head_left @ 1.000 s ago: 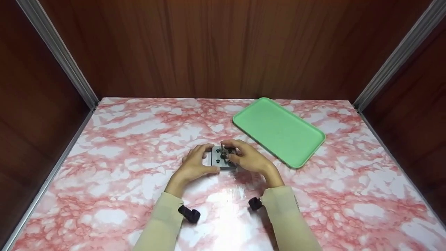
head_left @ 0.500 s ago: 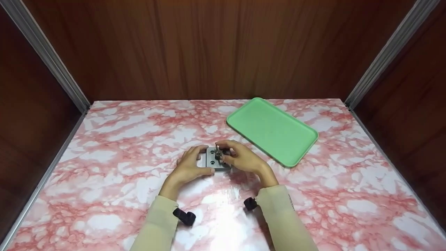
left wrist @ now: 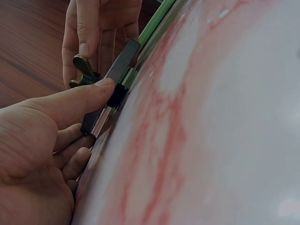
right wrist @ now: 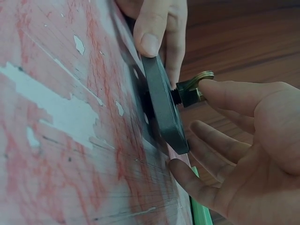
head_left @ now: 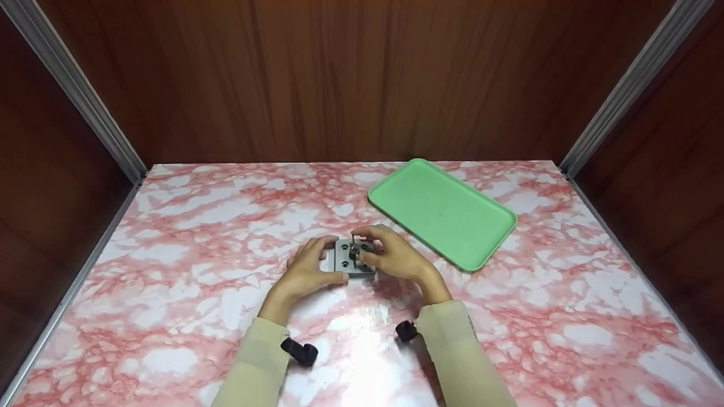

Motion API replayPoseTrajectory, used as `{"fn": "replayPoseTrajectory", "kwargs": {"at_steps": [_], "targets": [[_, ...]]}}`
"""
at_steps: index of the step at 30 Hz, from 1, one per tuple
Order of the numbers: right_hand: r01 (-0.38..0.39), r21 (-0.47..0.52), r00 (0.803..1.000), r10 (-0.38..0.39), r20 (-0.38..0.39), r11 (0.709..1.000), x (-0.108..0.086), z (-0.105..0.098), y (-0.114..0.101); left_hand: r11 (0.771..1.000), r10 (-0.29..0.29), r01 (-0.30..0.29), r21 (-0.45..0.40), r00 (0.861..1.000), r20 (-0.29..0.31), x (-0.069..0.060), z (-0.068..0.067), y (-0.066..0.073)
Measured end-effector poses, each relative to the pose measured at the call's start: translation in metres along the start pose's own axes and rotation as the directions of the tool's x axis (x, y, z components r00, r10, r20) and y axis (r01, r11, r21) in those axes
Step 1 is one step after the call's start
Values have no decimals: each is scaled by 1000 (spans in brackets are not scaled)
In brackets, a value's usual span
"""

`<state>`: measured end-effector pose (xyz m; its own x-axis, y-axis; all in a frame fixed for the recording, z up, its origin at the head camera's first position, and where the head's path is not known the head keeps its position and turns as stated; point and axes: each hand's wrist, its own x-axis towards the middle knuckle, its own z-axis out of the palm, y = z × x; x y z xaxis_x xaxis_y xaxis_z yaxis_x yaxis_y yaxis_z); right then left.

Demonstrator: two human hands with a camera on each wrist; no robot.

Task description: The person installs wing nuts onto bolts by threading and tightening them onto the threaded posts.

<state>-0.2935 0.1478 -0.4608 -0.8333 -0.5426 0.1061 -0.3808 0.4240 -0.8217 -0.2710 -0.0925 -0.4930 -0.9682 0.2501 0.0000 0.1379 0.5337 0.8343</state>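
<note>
A grey metal plate (head_left: 341,257) with dark holes lies on the marbled table between the hands. From its middle rises a wing-shaped fastener (head_left: 354,250) on a threaded stud, seen side-on in the right wrist view (right wrist: 190,90). The left hand (head_left: 305,268) grips the plate's left part, thumb on the near edge and fingers at the far edge. In the left wrist view the thumb of that hand (left wrist: 51,126) presses the dark plate edge (left wrist: 123,61). The right hand (head_left: 399,257) pinches the wing fastener between thumb and index finger, its other fingers spread beside the plate.
A green tray (head_left: 447,212) lies at an angle behind and to the right of the hands. Brown wood-patterned panels (head_left: 339,79) with metal corner strips stand around the back and sides of the table. Both sleeved wrists carry small black devices (head_left: 302,351).
The head view has shifted slightly since the earliest frame. The wing fastener has turned a little under the right fingers, while the left hand keeps its hold on the plate.
</note>
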Motion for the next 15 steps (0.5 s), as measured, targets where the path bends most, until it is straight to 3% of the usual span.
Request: {"fn": "replayPoseTrajectory", "kwargs": {"at_steps": [15], "targets": [[-13,-3,1000,13,-27,1000,-1,1,-1,1000,-1,1,22,1000,-4,1,1,0]]}}
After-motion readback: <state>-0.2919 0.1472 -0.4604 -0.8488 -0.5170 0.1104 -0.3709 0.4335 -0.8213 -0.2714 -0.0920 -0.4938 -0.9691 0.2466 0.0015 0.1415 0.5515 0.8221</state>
